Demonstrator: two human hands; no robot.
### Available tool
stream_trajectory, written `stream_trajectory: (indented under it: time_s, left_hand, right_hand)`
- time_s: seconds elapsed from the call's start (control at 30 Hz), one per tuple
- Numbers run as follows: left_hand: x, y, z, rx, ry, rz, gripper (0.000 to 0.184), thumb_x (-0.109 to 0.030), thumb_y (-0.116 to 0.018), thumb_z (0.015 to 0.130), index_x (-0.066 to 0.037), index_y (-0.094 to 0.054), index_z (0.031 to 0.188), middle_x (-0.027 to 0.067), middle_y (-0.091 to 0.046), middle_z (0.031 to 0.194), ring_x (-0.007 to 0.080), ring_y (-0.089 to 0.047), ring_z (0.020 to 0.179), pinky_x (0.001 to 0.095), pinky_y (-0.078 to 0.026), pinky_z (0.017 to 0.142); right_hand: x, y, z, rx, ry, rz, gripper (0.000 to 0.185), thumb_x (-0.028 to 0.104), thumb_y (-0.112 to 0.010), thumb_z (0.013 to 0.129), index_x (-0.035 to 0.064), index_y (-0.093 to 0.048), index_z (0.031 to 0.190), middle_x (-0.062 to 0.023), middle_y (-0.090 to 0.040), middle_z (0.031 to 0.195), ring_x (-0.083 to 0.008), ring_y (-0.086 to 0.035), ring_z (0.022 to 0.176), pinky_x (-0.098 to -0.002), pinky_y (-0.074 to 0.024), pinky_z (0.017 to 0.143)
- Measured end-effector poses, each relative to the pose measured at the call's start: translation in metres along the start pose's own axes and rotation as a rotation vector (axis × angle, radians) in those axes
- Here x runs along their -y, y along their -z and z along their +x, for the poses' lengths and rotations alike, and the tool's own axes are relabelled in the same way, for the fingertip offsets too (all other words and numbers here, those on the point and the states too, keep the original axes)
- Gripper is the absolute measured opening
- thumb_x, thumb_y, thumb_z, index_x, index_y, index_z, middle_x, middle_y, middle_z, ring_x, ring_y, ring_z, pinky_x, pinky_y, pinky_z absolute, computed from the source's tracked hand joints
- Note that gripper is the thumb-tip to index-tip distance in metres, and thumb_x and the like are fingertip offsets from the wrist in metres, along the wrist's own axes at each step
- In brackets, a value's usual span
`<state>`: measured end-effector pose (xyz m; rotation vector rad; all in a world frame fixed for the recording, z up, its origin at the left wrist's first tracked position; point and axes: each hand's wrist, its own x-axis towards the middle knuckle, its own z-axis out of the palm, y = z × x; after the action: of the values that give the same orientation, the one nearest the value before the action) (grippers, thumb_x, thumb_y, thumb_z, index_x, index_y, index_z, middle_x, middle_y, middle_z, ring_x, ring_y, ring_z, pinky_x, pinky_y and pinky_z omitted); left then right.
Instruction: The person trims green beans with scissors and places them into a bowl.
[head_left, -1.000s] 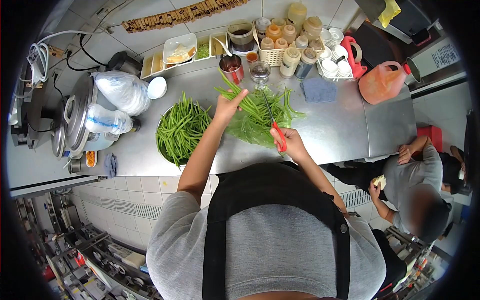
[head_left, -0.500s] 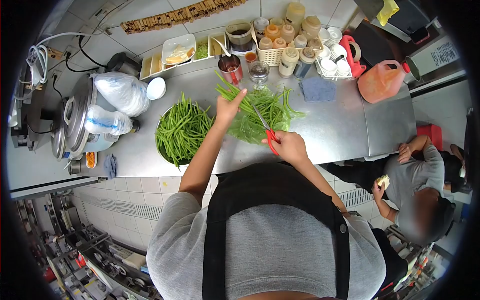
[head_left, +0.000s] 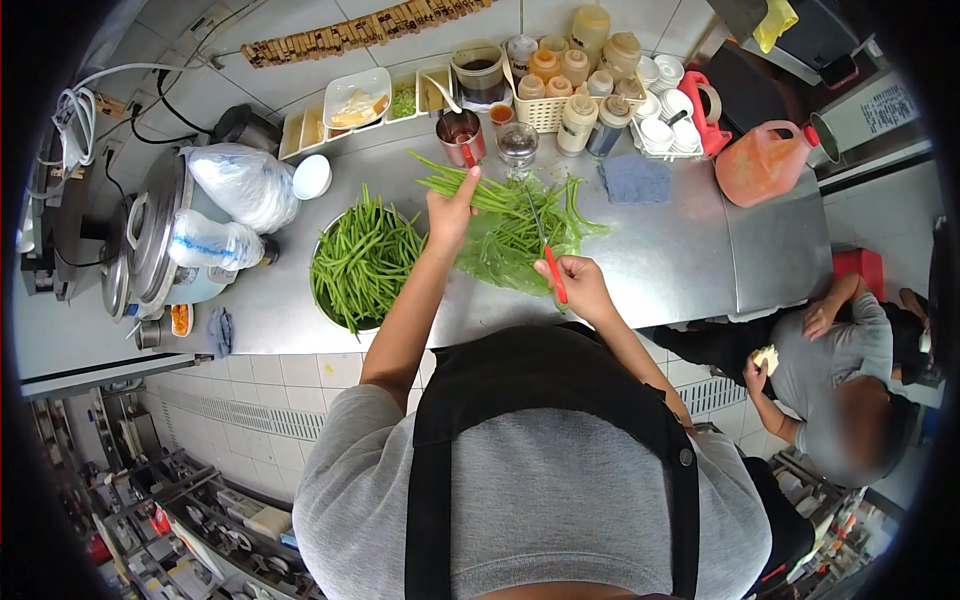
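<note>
My left hand [head_left: 452, 212] is closed round a bunch of green beans [head_left: 440, 178], its thumb on top and the bean ends sticking out to the left. In my right hand [head_left: 582, 288] are scissors with red handles [head_left: 556, 272], their blades pointing up and away over more beans. Below both hands a thin green plastic bag [head_left: 490, 262] lies spread on the steel counter [head_left: 660, 255], with loose green beans on it. Left of my left forearm stands a round metal bowl [head_left: 318, 292] heaped with green beans.
A red metal mug [head_left: 461, 138], a glass jar [head_left: 517, 146] and a basket of squeeze bottles [head_left: 540, 113] line the back. Toward the right are a blue cloth [head_left: 637, 179] and an orange-red jug [head_left: 765, 163]. Plastic-wrapped items [head_left: 240, 185] stand left. Another person [head_left: 825, 350] holds food at right.
My left hand has moved slightly left and toward me, and the bean bunch now lies flatter. The scissors have turned more upright and shifted right with my right hand.
</note>
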<state>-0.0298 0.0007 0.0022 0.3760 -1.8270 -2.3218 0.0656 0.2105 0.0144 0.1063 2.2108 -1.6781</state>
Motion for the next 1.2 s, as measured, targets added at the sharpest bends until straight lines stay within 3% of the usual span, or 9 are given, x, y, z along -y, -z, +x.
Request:
stream_trajectory:
  time_s: [0.03,0.47,0.57,0.63,0.73,0.83,1.07,1.2]
  left_hand:
    - [-0.001,-0.002,-0.001,-0.017,-0.026,0.042,0.021,-0.021,-0.069,0.082,-0.003,-0.058,0.079,0.0017,-0.057,0.065,0.0074,-0.049,0.048,0.0226,-0.036,0.04]
    - [-0.002,0.003,-0.001,0.06,-0.101,0.251,0.022,-0.022,-0.069,0.082,0.0,-0.063,0.081,0.0016,-0.058,0.06,0.0077,-0.049,0.043,0.0228,-0.038,0.039]
    - [-0.003,0.007,0.002,0.008,-0.127,0.312,0.024,-0.023,-0.069,0.081,0.0,-0.064,0.08,0.0022,-0.058,0.059,0.0079,-0.05,0.042,0.023,-0.038,0.04]
    - [-0.003,0.009,0.005,-0.008,-0.174,0.323,0.025,-0.024,-0.07,0.08,0.0,-0.064,0.078,0.0024,-0.059,0.058,0.0079,-0.05,0.042,0.0234,-0.039,0.04]
    - [-0.003,0.007,0.005,-0.008,-0.161,0.393,0.025,-0.024,-0.071,0.079,0.0,-0.065,0.08,0.0021,-0.059,0.057,0.0078,-0.05,0.042,0.0242,-0.039,0.04]
    - [-0.007,0.0,-0.001,0.003,-0.192,0.413,0.025,-0.024,-0.071,0.079,0.0,-0.066,0.082,0.0023,-0.059,0.057,0.0082,-0.05,0.042,0.0254,-0.04,0.041]
    - [-0.004,0.0,0.0,-0.078,-0.247,0.495,0.023,-0.024,-0.071,0.079,-0.001,-0.067,0.083,0.0043,-0.06,0.056,0.0095,-0.052,0.043,0.0271,-0.041,0.043]
    - [0.001,-0.002,0.0,-0.086,-0.294,0.523,0.023,-0.022,-0.071,0.079,0.0,-0.066,0.083,0.0067,-0.063,0.061,0.0118,-0.056,0.05,0.0293,-0.044,0.05]
  right_hand:
    - [-0.001,-0.001,0.001,0.04,-0.041,0.129,0.052,0.041,-0.069,0.079,0.008,-0.043,0.049,0.0026,-0.04,0.046,-0.0061,-0.033,0.044,-0.0251,-0.0288,0.043]
    - [0.0,0.002,0.001,0.096,-0.051,0.029,0.051,0.043,-0.069,0.079,0.0084,-0.047,0.05,0.0036,-0.042,0.047,-0.0046,-0.036,0.044,-0.0228,-0.0292,0.042]
    - [0.002,0.009,-0.002,0.129,-0.138,0.167,0.052,0.049,-0.065,0.08,0.0079,-0.05,0.052,0.0017,-0.045,0.047,-0.0055,-0.042,0.042,-0.0213,-0.033,0.042]
    - [0.001,0.014,-0.004,0.268,-0.219,0.265,0.055,0.054,-0.056,0.084,0.0073,-0.052,0.056,-0.0006,-0.048,0.048,-0.008,-0.044,0.041,-0.0216,-0.0327,0.042]
    - [0.01,0.012,-0.006,0.308,-0.242,0.151,0.058,0.058,-0.052,0.084,0.0076,-0.052,0.056,-0.001,-0.047,0.047,-0.0089,-0.044,0.041,-0.0215,-0.032,0.042]
    - [0.009,0.01,-0.003,0.339,-0.27,0.18,0.057,0.059,-0.057,0.08,0.0066,-0.053,0.059,-0.0004,-0.048,0.047,-0.0076,-0.046,0.04,-0.0191,-0.034,0.04]
    - [0.009,0.006,-0.005,0.305,-0.236,0.268,0.054,0.057,-0.057,0.082,0.0072,-0.053,0.06,-0.0001,-0.049,0.052,-0.0075,-0.046,0.042,-0.0197,-0.034,0.041]
    - [0.011,0.001,-0.004,0.306,-0.196,0.251,0.053,0.055,-0.057,0.083,0.0074,-0.053,0.061,0.0002,-0.05,0.054,-0.0071,-0.046,0.044,-0.0198,-0.0339,0.042]
